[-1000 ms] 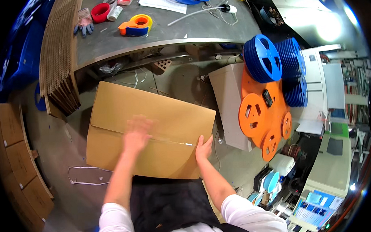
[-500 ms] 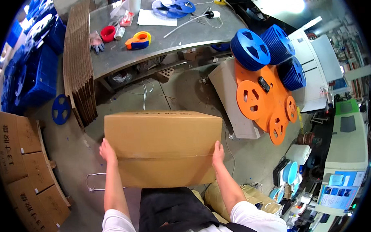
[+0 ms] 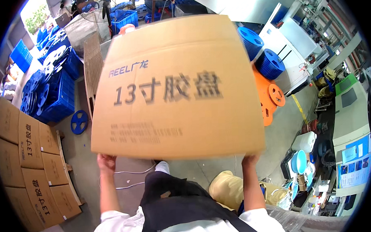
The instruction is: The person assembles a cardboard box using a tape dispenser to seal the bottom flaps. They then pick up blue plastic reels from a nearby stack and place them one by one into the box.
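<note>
A large brown cardboard box [image 3: 177,116] with dark print on its broad face fills the middle of the view, raised off the floor and tipped so this face shows. My left hand [image 3: 107,163] grips its lower left corner, and my right hand [image 3: 250,159] grips the lower right corner. Both sets of fingers are partly tucked behind or under the box edge. The box hides most of the worktable behind it.
Stacked cartons [image 3: 32,162] stand on a pallet at left. Blue crates [image 3: 62,100] hold reels, and one blue reel [image 3: 79,122] rests on the floor. Flattened cardboard [image 3: 93,70] stands beyond. At right are an orange board [image 3: 267,92], blue reel stacks [image 3: 269,64] and basins [image 3: 298,161].
The box has come up higher and tilted, so its printed broad face now shows. Both hands have shifted to its bottom corners in view. The surroundings have shifted with my head.
</note>
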Demonstrator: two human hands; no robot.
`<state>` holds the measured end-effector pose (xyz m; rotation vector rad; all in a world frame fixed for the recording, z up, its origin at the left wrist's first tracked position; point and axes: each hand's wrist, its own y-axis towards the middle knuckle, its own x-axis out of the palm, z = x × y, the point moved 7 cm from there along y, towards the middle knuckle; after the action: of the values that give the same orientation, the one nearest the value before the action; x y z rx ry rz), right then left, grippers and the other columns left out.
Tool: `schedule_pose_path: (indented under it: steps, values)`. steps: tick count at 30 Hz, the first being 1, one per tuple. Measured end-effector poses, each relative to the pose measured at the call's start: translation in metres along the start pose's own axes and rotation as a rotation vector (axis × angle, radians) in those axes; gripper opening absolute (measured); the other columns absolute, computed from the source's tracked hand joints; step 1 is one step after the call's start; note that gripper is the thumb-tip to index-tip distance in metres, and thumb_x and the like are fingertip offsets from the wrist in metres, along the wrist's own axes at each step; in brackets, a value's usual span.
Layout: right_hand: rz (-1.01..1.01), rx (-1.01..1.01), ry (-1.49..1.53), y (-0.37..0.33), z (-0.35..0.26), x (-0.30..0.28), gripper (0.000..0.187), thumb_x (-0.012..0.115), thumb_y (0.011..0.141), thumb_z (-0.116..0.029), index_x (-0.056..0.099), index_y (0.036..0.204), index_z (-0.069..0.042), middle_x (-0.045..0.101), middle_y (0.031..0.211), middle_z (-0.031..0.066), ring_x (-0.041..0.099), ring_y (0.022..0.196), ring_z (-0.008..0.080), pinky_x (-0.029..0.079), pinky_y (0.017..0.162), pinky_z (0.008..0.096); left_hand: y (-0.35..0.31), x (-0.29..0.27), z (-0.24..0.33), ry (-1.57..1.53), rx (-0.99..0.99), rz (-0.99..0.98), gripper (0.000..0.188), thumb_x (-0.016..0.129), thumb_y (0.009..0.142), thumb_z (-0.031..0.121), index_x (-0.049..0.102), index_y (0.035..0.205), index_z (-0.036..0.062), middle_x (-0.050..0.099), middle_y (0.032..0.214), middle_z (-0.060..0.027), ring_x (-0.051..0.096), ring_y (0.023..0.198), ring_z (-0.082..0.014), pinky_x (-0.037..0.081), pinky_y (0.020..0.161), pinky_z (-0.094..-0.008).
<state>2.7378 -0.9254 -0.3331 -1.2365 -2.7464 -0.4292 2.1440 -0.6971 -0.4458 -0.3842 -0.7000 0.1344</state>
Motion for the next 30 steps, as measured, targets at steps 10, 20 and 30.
schedule_pose_path:
  steps: [10, 20, 30]
  values:
    - [-0.159, 0.761, 0.296, -0.04, 0.112, -0.094, 0.057, 0.04, 0.091, -0.057, 0.046, 0.129, -0.014, 0.054, 0.126, 0.0044, 0.052, 0.11, 0.0261, 0.045, 0.085, 0.0458, 0.087, 0.076, 0.017, 0.426, -0.172, -0.655, 0.05, 0.048, 0.095, 0.039, 0.047, 0.132, 0.0056, 0.053, 0.13, -0.0077, 0.053, 0.115, -0.0207, 0.047, 0.092, -0.036]
    - [0.501, 1.099, 0.204, -0.154, 0.223, -0.107, 0.061, 0.043, 0.09, -0.056, 0.039, 0.135, -0.015, 0.047, 0.132, 0.0062, 0.046, 0.117, 0.0264, 0.041, 0.091, 0.0474, 0.201, 0.057, -0.086, 0.655, -0.69, -0.346, 0.042, 0.055, 0.092, 0.028, 0.054, 0.125, 0.0025, 0.06, 0.118, -0.0047, 0.057, 0.101, -0.0155, 0.049, 0.083, -0.0307]
    - [0.432, 1.107, 0.68, -0.115, 0.305, 0.145, 0.068, 0.042, 0.09, -0.059, 0.031, 0.141, -0.016, 0.039, 0.141, 0.0082, 0.039, 0.127, 0.0274, 0.035, 0.101, 0.0495, 0.479, 0.191, -0.029, 0.58, -0.13, -0.09, 0.072, 0.037, 0.089, 0.063, 0.028, 0.145, 0.0184, 0.033, 0.145, -0.0104, 0.028, 0.133, -0.0291, 0.017, 0.107, -0.0519]
